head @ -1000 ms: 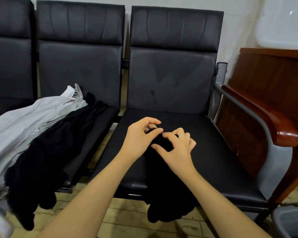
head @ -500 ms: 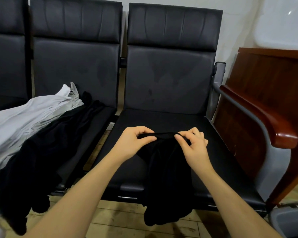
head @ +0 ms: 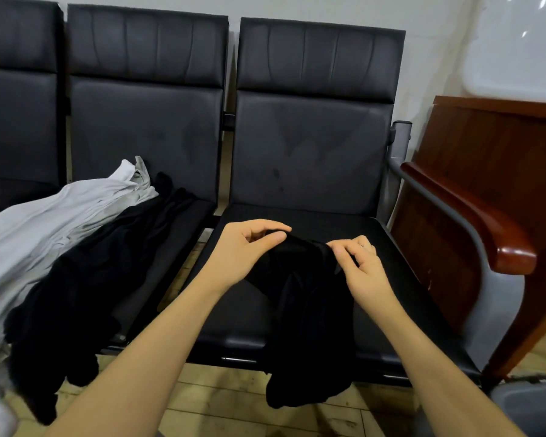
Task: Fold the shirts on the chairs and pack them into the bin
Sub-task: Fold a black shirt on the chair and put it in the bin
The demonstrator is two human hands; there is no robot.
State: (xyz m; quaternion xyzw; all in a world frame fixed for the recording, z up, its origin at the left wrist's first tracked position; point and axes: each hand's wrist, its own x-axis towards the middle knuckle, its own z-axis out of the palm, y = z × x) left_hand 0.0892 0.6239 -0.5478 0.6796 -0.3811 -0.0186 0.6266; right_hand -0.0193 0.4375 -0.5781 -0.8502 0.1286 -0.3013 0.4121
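Note:
A black shirt [head: 309, 313] lies bunched on the seat of the right black chair [head: 312, 152], its lower end hanging over the front edge toward the floor. My left hand [head: 243, 253] pinches the shirt's top edge between thumb and fingers. My right hand [head: 360, 269] pinches the same edge a short way to the right. On the middle chair [head: 145, 134] a light grey shirt [head: 44, 222] and another black shirt [head: 85, 279] lie draped side by side. A grey bin [head: 530, 408] shows only as a corner at the bottom right.
A wooden armrest [head: 473, 219] on a grey metal frame bounds the right chair. A brown wooden cabinet [head: 492, 152] stands behind it. A third chair [head: 16, 99] is at the far left. Worn wooden floor [head: 221, 402] shows below the seats.
My hands pulled the shirt's top edge apart, then moved a little closer again; the cloth between them has gone from taut to bunched. The camera view shifted slightly.

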